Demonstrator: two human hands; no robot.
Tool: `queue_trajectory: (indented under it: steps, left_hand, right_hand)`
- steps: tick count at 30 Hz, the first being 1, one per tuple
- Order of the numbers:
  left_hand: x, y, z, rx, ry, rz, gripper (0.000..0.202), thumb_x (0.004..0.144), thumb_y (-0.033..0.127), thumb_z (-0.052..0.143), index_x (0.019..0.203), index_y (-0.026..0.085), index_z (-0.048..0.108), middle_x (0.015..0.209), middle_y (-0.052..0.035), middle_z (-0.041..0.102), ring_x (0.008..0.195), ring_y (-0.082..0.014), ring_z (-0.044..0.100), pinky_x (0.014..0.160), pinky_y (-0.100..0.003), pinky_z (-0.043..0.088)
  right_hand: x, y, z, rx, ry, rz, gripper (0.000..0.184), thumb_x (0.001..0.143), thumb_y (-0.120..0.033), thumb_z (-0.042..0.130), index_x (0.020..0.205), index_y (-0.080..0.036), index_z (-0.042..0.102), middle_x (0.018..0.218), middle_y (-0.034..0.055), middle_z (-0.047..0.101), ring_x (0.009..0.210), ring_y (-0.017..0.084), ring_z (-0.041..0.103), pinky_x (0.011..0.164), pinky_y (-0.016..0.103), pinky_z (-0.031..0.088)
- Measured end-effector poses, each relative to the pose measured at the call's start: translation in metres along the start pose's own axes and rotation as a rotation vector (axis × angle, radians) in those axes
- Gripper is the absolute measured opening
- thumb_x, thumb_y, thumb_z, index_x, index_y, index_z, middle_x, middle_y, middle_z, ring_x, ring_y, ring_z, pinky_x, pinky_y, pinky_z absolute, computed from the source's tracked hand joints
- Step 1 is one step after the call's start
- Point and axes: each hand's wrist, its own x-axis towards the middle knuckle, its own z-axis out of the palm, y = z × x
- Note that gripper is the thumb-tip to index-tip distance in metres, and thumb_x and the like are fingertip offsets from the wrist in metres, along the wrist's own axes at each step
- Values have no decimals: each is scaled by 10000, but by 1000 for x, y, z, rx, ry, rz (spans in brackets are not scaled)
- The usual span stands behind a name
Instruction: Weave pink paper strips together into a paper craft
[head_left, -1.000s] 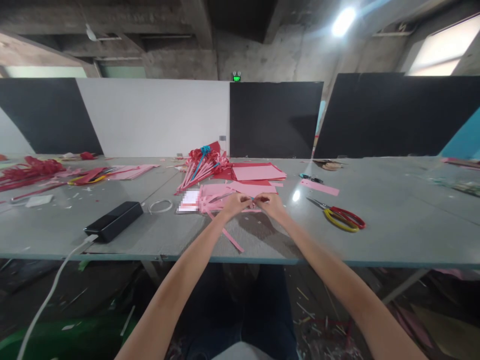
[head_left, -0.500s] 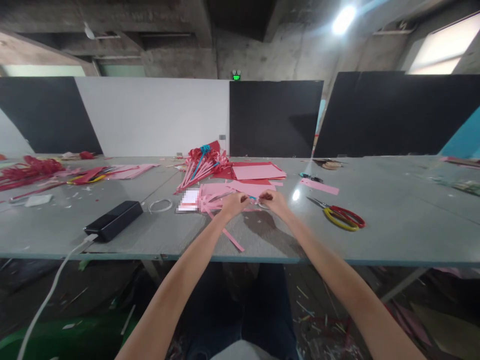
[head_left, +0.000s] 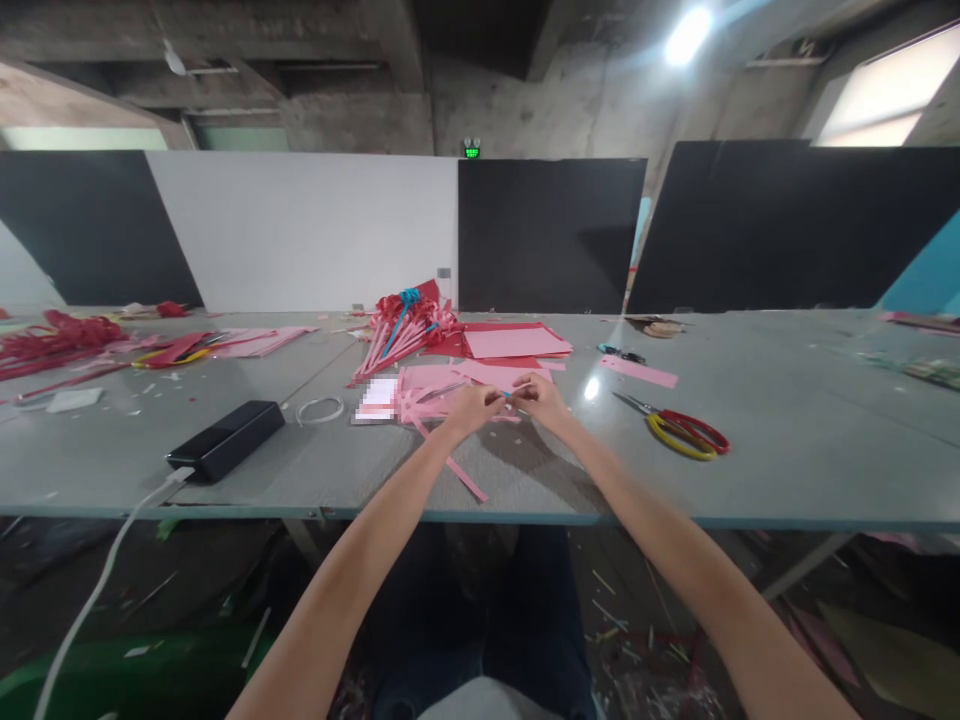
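My left hand (head_left: 471, 408) and my right hand (head_left: 537, 400) meet over the grey table (head_left: 787, 440), fingers pinched together. Between them they grip a small pink paper piece with a blue bit (head_left: 507, 395) at the fingertips. Loose pink paper strips (head_left: 420, 405) lie under and to the left of my hands, and one long strip (head_left: 461, 475) runs toward the table's front edge. Sheets of pink and red paper (head_left: 514, 345) lie just beyond my hands.
Red and yellow scissors (head_left: 686, 435) lie to the right. A bundle of red and pink paper sticks (head_left: 401, 330) sits behind. A black power bank (head_left: 227, 438) with a white cable (head_left: 97, 590) and a white ring (head_left: 320, 410) are at left. More red paper (head_left: 60, 340) lies far left.
My right hand has drawn back in toward the left hand after moving slightly apart; both hands stay pinched on the small paper piece.
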Motion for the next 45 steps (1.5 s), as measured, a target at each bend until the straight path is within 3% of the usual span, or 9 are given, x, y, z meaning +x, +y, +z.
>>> queue_trajectory:
  steps: [4, 8, 13, 21, 26, 33, 38, 43, 45]
  left_hand:
    - [-1, 1, 0, 59, 42, 44, 279, 820, 328, 468, 700, 144, 641, 636, -23, 612, 581, -128, 497, 556, -236, 336]
    - [-2, 1, -3, 43, 81, 42, 253, 814, 327, 481, 746, 146, 644, 667, -26, 622, 612, -130, 511, 576, -233, 350]
    - [-1, 0, -4, 28, 88, 26, 231, 792, 313, 497, 737, 145, 645, 651, -18, 612, 607, -127, 500, 559, -228, 336]
    - [2, -4, -2, -94, 106, -21, 197, 748, 271, 520, 647, 139, 626, 593, -1, 571, 556, -112, 472, 514, -221, 312]
    - [4, -8, -4, -294, 57, -81, 225, 717, 318, 553, 589, 141, 608, 549, 3, 547, 528, -108, 474, 506, -221, 329]
    - [-1, -1, -11, -654, -22, -280, 209, 709, 331, 558, 683, 143, 645, 676, -21, 623, 616, -114, 556, 540, -210, 398]
    - [1, -3, -11, -546, 4, -263, 193, 717, 279, 565, 596, 136, 610, 588, -10, 595, 522, -94, 509, 498, -206, 367]
    - [5, -6, -9, -465, 50, -139, 210, 740, 310, 548, 668, 139, 648, 669, -27, 646, 610, -120, 562, 559, -213, 402]
    - [5, -7, -7, -406, 54, -93, 235, 745, 336, 543, 679, 138, 650, 683, -32, 649, 637, -131, 572, 572, -216, 404]
  right_hand:
    - [1, 3, -2, 42, 1, 0, 303, 662, -359, 684, 873, -229, 510, 725, 10, 635, 685, 190, 636, 629, 320, 482]
    - [2, 4, -3, 17, 28, -57, 224, 785, -397, 546, 938, -237, 577, 917, 57, 658, 790, 191, 644, 736, 358, 497]
    - [3, 6, -5, 45, 12, -49, 200, 800, -313, 525, 987, -258, 570, 919, 45, 660, 863, 184, 635, 822, 372, 485]
    - [3, 9, -2, 123, -93, -91, 342, 722, -153, 549, 1045, -262, 520, 941, 41, 685, 826, 186, 663, 721, 349, 513]
    - [0, 6, -4, -70, -79, -246, 362, 741, -112, 486, 1074, -248, 525, 993, 63, 691, 892, 201, 668, 778, 382, 517]
    - [-7, 4, -4, -487, -58, -452, 458, 755, -98, 446, 1183, -249, 508, 1145, 69, 661, 1091, 246, 596, 961, 490, 418]
    - [-2, 6, -3, -423, 75, -335, 486, 706, -103, 476, 1171, -240, 502, 1226, 92, 607, 1154, 268, 550, 962, 489, 416]
    - [1, 4, -5, -60, 43, -60, 285, 763, -261, 541, 1044, -241, 499, 842, 46, 689, 840, 214, 663, 791, 402, 497]
    - [1, 4, -3, 20, 27, -1, 301, 733, -331, 604, 1001, -243, 496, 811, 37, 680, 799, 205, 660, 731, 367, 500]
